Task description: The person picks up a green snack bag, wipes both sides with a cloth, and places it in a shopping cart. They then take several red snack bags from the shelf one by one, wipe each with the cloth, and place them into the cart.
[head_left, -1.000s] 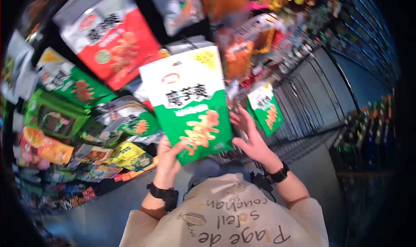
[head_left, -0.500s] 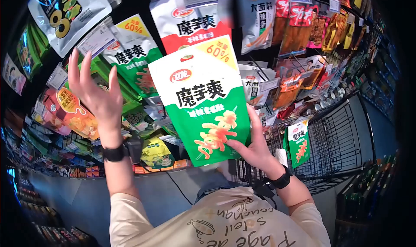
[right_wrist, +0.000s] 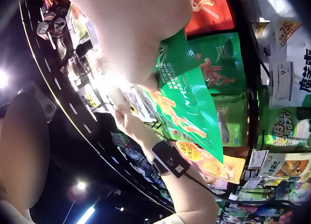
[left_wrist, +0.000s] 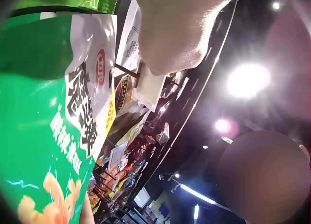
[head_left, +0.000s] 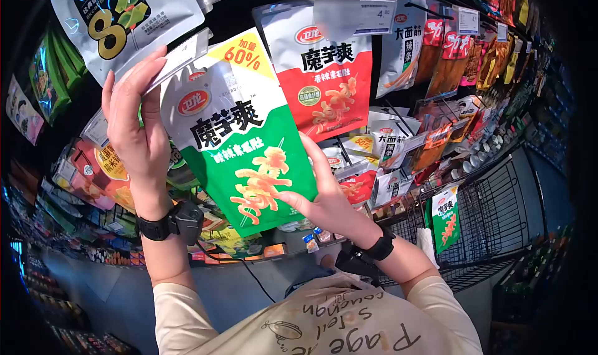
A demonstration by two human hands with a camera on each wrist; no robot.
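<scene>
while the right hand [head_left: 339, 206] pinches the green pouch [head_left: 249, 158] at its right edge, the left hand [head_left: 140, 134] bends fingers beside the price tag [head_left: 182, 57], its grip impossible to tell.

The display rack [head_left: 239, 13] carries hanging snack packets on metal hooks [head_left: 426, 9]: a red-and-white packet [head_left: 336, 84] between silvery ones. The wire shopping cart [head_left: 500, 196] bears a green-and-white packet [head_left: 447, 221].

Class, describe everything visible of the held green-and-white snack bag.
The snack bag looks like glossy plastic: white above, green below, with red logo, black characters, yellow "60%" corner and pictured snacks. It tilts before hanging packets; the right hand grips its right edge, the left hand is by its upper left.
</scene>
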